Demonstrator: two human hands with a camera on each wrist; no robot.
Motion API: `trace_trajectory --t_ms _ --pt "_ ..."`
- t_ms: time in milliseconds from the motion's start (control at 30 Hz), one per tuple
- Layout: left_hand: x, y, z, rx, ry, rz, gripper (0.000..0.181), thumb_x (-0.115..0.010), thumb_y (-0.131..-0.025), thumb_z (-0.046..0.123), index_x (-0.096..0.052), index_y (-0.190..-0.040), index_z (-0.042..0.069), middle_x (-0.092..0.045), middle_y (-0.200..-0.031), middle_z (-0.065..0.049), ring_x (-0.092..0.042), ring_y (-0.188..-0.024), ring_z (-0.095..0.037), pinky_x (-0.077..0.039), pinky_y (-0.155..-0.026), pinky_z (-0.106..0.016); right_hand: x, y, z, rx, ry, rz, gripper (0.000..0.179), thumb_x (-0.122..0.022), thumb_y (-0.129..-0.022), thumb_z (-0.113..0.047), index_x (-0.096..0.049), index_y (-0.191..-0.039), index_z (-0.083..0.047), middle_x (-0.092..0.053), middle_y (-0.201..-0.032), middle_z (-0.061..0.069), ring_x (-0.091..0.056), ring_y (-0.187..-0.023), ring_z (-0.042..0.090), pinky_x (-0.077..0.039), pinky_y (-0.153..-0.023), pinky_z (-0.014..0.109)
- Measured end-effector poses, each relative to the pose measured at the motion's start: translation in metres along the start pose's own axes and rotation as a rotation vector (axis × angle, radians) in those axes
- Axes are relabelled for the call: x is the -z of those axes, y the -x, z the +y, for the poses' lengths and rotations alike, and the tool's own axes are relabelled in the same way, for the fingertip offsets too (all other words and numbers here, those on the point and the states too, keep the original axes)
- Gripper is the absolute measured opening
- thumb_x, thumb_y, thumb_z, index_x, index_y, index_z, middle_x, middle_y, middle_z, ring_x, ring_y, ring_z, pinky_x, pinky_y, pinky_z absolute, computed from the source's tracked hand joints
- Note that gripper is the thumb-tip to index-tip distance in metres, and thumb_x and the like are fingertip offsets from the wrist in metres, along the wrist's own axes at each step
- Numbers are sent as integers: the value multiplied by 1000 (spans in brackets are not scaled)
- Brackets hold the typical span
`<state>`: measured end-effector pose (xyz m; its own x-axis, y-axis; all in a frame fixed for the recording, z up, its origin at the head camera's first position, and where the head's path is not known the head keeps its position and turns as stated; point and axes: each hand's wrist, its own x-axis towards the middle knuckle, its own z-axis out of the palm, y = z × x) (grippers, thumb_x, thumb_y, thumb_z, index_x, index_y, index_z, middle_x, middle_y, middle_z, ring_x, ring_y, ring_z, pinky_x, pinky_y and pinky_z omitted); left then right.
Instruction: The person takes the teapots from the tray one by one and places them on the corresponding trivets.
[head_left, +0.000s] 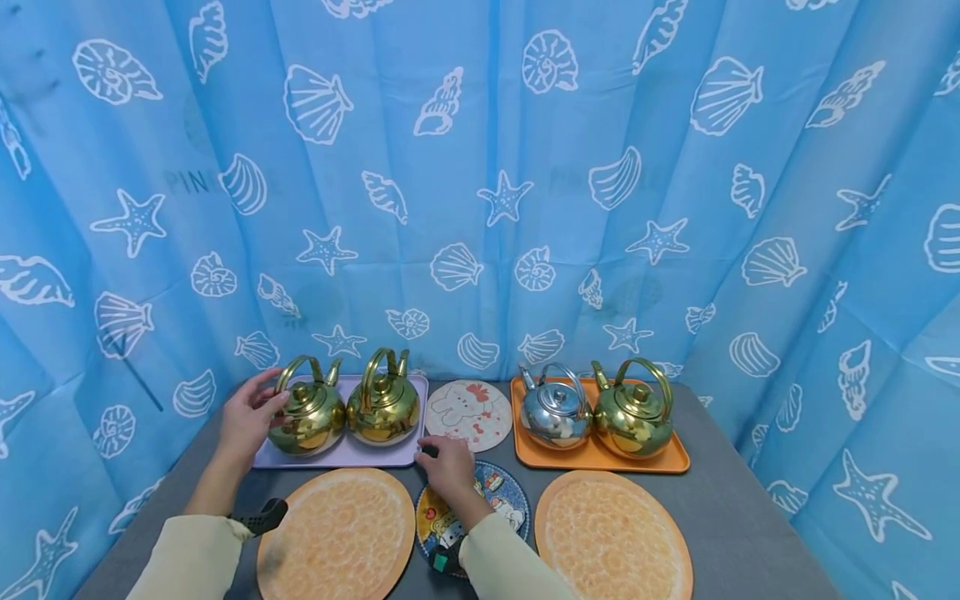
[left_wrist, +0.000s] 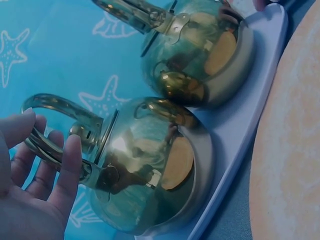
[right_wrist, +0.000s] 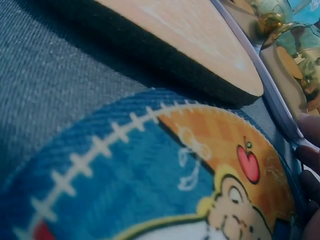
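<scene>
My left hand [head_left: 249, 414] is at the handle of the leftmost gold kettle [head_left: 309, 423]. The left wrist view shows the fingers extended behind the handle, with the thumb near its top. Beside it stands a second gold kettle [head_left: 384, 414], and both sit upright on a lilac tray [head_left: 423, 392]. My right hand [head_left: 450, 467] pinches the near right corner of this tray between thumb and finger. Only its fingertips [right_wrist: 311, 129] appear at the edge of the right wrist view. Below that hand lies a round cartoon mat [head_left: 498, 483], partly covered by the forearm.
An orange tray [head_left: 525, 457] on the right carries a silver kettle [head_left: 557, 417] and a gold kettle [head_left: 634, 423]. A round rabbit mat [head_left: 468, 412] lies between the trays. Two tan round boards [head_left: 337, 533] lie nearer me. A blue curtain [head_left: 480, 208] hangs behind the grey table.
</scene>
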<state>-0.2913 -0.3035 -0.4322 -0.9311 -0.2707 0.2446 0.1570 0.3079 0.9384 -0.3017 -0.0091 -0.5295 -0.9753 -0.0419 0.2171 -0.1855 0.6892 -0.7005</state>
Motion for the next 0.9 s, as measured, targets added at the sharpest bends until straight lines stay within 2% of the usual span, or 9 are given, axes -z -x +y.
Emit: trace_trajectory --t_ms 100,200,300,533,667,900 --pt "-1 -1 -1 4 5 -6 49 -57 -100 15 -43 -146 7 -57 -104 -9 -62 -95 -22 -58 -71 -33 -2 0 -1 -34 14 19 21 -75 -86 -24 -76 -107 -23 -70 -107 -5 -56 -104 23 -37 -94 47" --pt "-1 -2 -2 10 20 -9 50 -58 -99 12 -43 -146 6 -54 -101 -5 -62 -93 -20 -58 -71 -32 -5 1 -2 -52 10 36 19 -76 -85 -24 -76 -105 -23 -70 -105 -6 -55 -104 23 -36 -92 46" --pt "0 -2 -3 15 34 -12 52 -58 -98 7 -42 -147 6 -54 -101 -6 -61 -91 -16 -58 -71 -32 -6 1 -4 -64 -5 43 17 -76 -85 -24 -77 -103 -23 -70 -105 -5 -55 -108 24 -35 -93 47" --pt "0 -1 -3 -16 41 -55 54 -56 -97 0 -39 -148 4 -52 -112 -24 -62 -93 -18 -58 -73 -36 -6 1 -6 -80 -16 47 17 -77 -84 -23 -77 -101 -23 -70 -106 -5 -54 -108 23 -35 -92 45" --pt "-1 1 -2 -31 39 -55 53 -56 -97 1 -39 -148 5 -53 -111 -21 -61 -91 -14 -58 -73 -37 -4 1 -7 -66 -24 47 17 -78 -83 -22 -77 -100 -24 -70 -105 -5 -55 -107 23 -35 -93 45" --pt "-2 5 0 -53 49 -55 53 -57 -97 0 -41 -147 5 -52 -105 -11 -61 -92 -20 -58 -72 -38 -5 0 -5 -60 -33 38 19 -78 -83 -22 -77 -102 -23 -70 -106 -5 -55 -112 24 -33 -97 47"
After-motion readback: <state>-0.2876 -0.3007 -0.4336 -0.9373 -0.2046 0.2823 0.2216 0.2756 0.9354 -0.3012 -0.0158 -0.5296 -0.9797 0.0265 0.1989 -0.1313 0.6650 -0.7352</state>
